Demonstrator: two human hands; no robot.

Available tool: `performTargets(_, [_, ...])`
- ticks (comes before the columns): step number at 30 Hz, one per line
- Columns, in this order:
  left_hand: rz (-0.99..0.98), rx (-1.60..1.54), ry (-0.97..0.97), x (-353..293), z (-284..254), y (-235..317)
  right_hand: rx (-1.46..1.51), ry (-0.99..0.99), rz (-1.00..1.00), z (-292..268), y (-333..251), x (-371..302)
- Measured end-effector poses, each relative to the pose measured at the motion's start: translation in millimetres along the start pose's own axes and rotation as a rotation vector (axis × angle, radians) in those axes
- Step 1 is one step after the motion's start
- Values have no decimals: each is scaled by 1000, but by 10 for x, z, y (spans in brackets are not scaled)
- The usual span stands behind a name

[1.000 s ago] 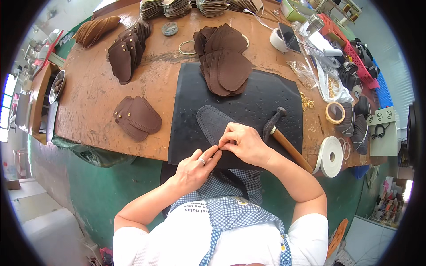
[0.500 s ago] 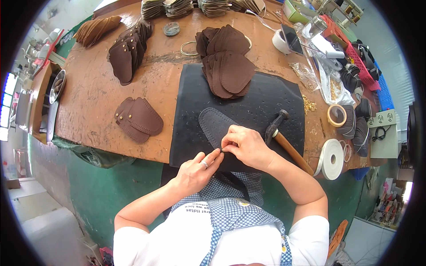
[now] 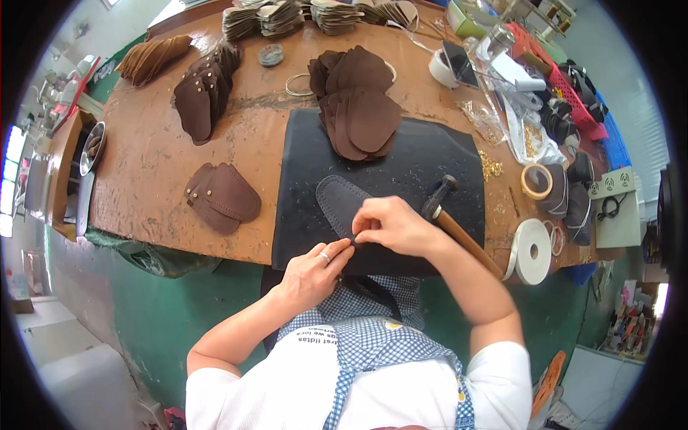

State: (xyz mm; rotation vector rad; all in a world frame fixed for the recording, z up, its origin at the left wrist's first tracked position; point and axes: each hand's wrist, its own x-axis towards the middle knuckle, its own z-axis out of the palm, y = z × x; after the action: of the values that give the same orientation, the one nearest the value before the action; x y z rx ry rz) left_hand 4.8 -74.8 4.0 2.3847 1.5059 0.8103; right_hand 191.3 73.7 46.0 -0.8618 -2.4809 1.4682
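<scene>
A dark grey leather piece [image 3: 337,201] with stitch holes along its rim lies on the black mat [image 3: 301,193], its rounded end pointing up and left. My left hand [image 3: 309,276], with a ring on one finger, has its fingertips closed on the piece's near narrow end. My right hand [image 3: 393,228] meets it there, thumb and forefinger pinched; whatever sits between them is too small to make out. A hammer [image 3: 462,240] with a wooden handle lies to the right of my right hand. Stacked brown leather pieces [image 3: 365,118] rest on the mat's far edge.
Brown pieces with brass studs [image 3: 222,197] lie at left on the wooden table [image 3: 143,179]; another studded stack [image 3: 201,100] sits farther back. At right are a white tape roll [image 3: 532,252], a tan tape roll [image 3: 536,181], small gold-coloured parts [image 3: 490,166] and a pink basket [image 3: 573,100].
My right hand has shifted slightly, its fingers still pinched beside my left fingertips. The whole view has moved a little; the leather piece and hammer keep their places on the mat.
</scene>
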Motion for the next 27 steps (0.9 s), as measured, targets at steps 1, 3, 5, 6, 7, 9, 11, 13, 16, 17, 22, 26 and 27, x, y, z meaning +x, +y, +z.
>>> performTargets(1, [-20,-9,38,-14,7,-10,122,95,-6,55,-1,-102])
performTargets(3, [-56,5,77,15,-8,11,284,285,11,158,26,-322])
performTargets(5, [-65,70,27,27,-36,79,479,523,39,287,7,-502])
performTargets(6, [-66,136,-21,41,-52,81,514,612,66,282,5,-578])
performTargets(7, [-44,138,-24,31,-75,71,489,692,97,274,12,-649])
performTargets(9, [14,126,-54,-2,-112,74,338,844,88,188,61,-789])
performTargets(11, [99,93,-51,-102,-71,45,265,941,100,103,184,-899])
performTargets(13, [149,-16,24,-191,-1,10,209,978,141,47,290,-996])
performTargets(16, [161,-119,79,-112,-25,110,187,1023,156,59,391,-1073])
performTargets(17, [95,-233,194,-63,-57,164,163,1039,157,64,406,-1062])
performTargets(22, [-317,-541,457,329,-513,396,104,1048,134,46,351,-982])
performTargets(26, [-768,-854,394,501,-460,130,88,1076,122,61,325,-988])
performTargets(27, [-801,-982,415,477,-315,0,65,1079,131,70,300,-998])
